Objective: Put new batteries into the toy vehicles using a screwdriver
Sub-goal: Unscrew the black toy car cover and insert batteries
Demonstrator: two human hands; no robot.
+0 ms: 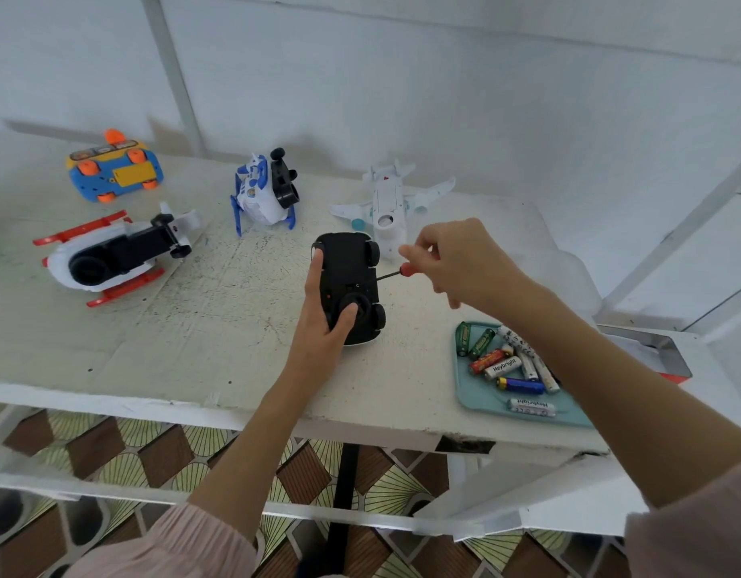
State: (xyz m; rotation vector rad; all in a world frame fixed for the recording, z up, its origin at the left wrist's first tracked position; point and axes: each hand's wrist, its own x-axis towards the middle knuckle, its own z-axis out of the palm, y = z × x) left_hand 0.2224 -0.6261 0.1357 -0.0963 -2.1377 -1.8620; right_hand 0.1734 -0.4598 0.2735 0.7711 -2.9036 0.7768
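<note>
Screwdriver [396,272] pinched in the right hand [456,260], tip at the upturned black car [351,285], which the left hand [325,310] clasps mid-bench. Batteries [506,362] wait in the tray [485,404]; four other toys look untouched.

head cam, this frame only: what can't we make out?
- Screw under the screwdriver tip: too small against the black car underside, head view.
- Right hand grip on the handle: fingers cover most of it.
- Batteries at the tray far side: the right forearm hides them.
- Green object at the left edge: cut off.
</note>
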